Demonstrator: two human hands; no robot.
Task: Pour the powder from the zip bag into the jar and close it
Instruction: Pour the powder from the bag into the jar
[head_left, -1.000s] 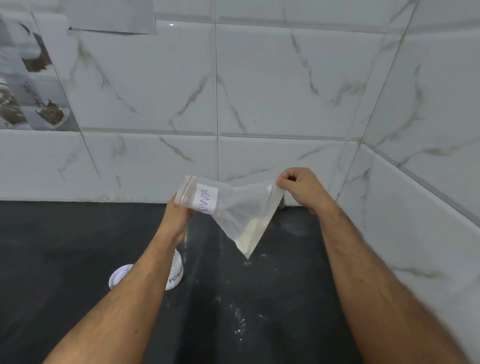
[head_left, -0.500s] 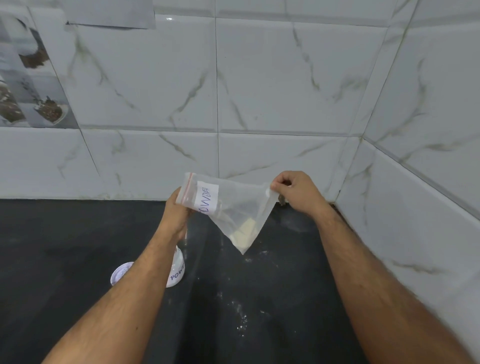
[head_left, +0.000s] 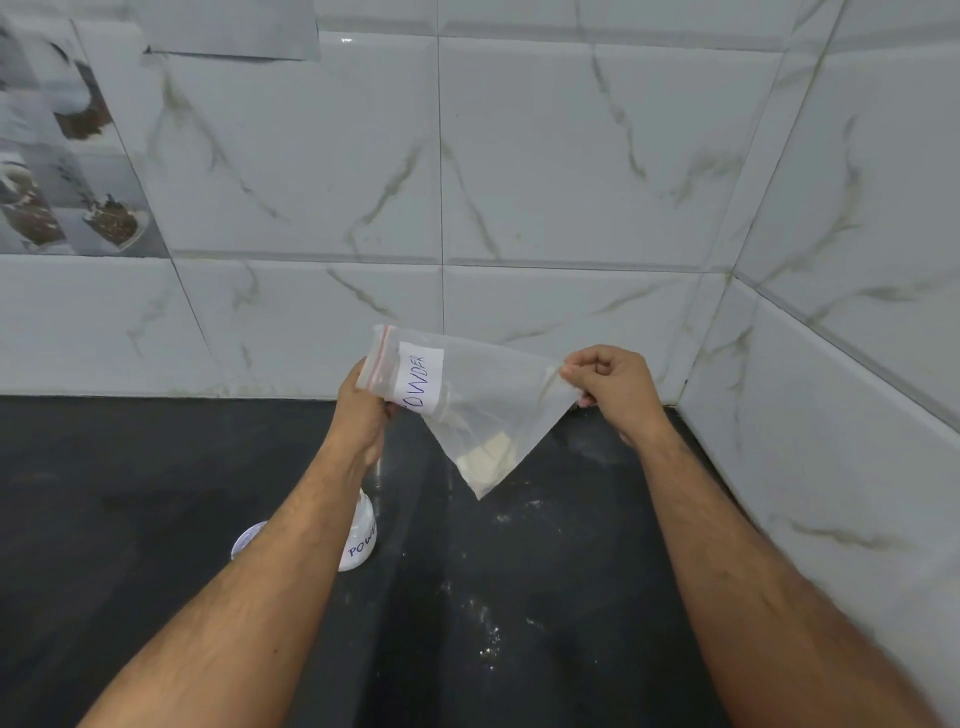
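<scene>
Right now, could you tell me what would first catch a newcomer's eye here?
The clear zip bag labelled POWDER, held up mid-frame over the black counter: the left hand grips its red-striped zip end, the right hand pinches a corner. Pale powder sits in its lowest corner. Below the left forearm stands a white labelled jar, mostly hidden.

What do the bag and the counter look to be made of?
Bag: thin clear plastic film, glossy; the powder shows through and it creases. Counter: dark polished stone, likely granite, judging by its faint sheen; not certain.
</scene>
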